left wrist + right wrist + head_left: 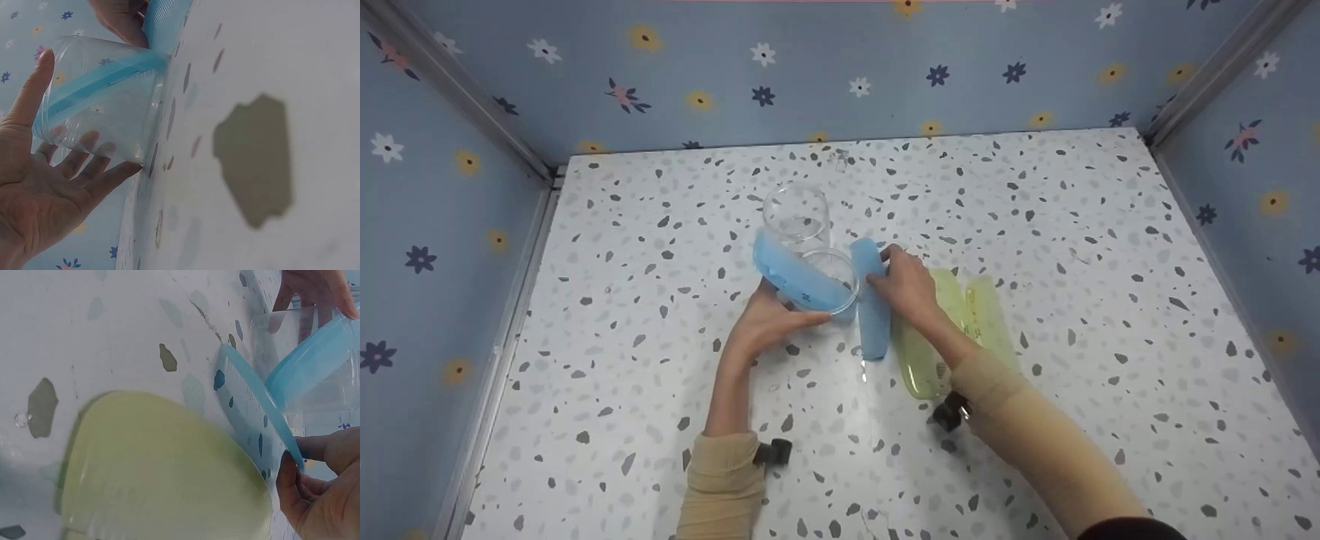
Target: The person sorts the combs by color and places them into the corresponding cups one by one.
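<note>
My left hand (767, 324) grips a clear plastic jar (121, 98) round its side, thumb near the rim and fingers along the wall. A blue comb (799, 279) leans inside this jar, its upper end sticking out past the rim toward the far left. With thumb and fingers my right hand (913, 285) pinches a second blue comb (261, 396) just right of the jar. In the right wrist view that comb stands on its edge, its teeth facing the table.
Behind the gripped jar stands another clear container (795, 210). Two yellow-green combs, one wider (919, 360) and one narrower (991, 315), lie on the speckled table (607, 337) partly under my right forearm. Flower-patterned panels (810, 67) enclose the table's back and sides.
</note>
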Action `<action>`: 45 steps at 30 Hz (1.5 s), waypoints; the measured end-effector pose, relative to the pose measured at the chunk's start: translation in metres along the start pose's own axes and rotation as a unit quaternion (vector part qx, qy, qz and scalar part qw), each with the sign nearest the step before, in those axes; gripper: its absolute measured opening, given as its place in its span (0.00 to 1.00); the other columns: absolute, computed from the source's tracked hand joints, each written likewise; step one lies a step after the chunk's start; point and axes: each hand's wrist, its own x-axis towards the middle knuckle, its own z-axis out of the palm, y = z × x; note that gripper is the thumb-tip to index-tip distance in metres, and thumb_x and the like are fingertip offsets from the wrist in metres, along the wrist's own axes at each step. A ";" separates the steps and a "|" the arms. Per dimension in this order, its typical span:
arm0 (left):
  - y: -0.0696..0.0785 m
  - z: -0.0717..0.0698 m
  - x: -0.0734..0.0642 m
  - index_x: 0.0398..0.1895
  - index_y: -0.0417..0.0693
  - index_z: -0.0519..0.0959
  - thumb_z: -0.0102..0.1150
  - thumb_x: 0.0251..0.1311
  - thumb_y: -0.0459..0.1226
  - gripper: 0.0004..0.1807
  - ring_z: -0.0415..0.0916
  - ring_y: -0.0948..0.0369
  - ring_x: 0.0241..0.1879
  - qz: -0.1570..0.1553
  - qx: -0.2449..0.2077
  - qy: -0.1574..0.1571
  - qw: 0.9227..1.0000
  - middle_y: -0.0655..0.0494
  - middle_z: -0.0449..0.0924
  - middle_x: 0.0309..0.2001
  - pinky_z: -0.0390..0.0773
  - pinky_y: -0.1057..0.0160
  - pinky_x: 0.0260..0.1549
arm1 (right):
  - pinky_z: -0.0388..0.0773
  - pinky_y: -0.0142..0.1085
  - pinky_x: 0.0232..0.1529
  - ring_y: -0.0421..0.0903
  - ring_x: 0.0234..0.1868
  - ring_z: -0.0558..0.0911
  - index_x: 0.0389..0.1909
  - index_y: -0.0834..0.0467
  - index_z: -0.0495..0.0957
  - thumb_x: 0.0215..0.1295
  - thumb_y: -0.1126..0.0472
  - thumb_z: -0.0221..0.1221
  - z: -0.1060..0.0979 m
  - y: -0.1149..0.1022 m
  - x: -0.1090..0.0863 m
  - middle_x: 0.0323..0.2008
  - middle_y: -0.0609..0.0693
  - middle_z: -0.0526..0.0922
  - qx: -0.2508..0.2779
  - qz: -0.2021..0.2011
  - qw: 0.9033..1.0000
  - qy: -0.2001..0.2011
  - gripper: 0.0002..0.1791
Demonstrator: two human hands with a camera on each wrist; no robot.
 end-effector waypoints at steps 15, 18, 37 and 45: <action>0.000 0.000 0.000 0.83 0.52 0.46 0.85 0.41 0.51 0.70 0.62 0.48 0.76 -0.006 -0.014 -0.002 1.000 0.47 0.61 0.77 0.63 0.46 0.77 | 0.71 0.34 0.31 0.46 0.32 0.77 0.60 0.59 0.74 0.70 0.59 0.60 -0.024 -0.003 -0.002 0.34 0.53 0.82 0.061 -0.047 0.995 0.061 0.20; 0.001 -0.001 0.000 0.82 0.52 0.46 0.84 0.42 0.50 0.69 0.63 0.47 0.76 -0.007 -0.011 -0.003 1.000 0.46 0.62 0.76 0.64 0.46 0.77 | 0.70 0.34 0.29 0.46 0.30 0.76 0.59 0.59 0.74 0.70 0.59 0.60 -0.031 -0.002 -0.003 0.33 0.51 0.80 0.075 -0.065 0.992 0.081 0.19; -0.001 0.001 0.000 0.83 0.55 0.46 0.84 0.44 0.46 0.67 0.61 0.49 0.77 -0.006 -0.020 0.001 1.000 0.49 0.61 0.78 0.64 0.46 0.76 | 0.74 0.33 0.32 0.44 0.31 0.77 0.58 0.61 0.70 0.74 0.60 0.59 -0.064 -0.020 -0.017 0.34 0.54 0.80 0.157 -0.189 0.956 0.163 0.17; -0.002 0.001 0.000 0.83 0.56 0.46 0.85 0.41 0.49 0.70 0.62 0.47 0.76 0.001 -0.020 0.005 1.000 0.48 0.62 0.77 0.65 0.45 0.76 | 0.81 0.34 0.32 0.44 0.33 0.80 0.59 0.62 0.68 0.76 0.59 0.57 -0.078 -0.032 -0.024 0.37 0.56 0.81 0.169 -0.238 0.937 0.193 0.17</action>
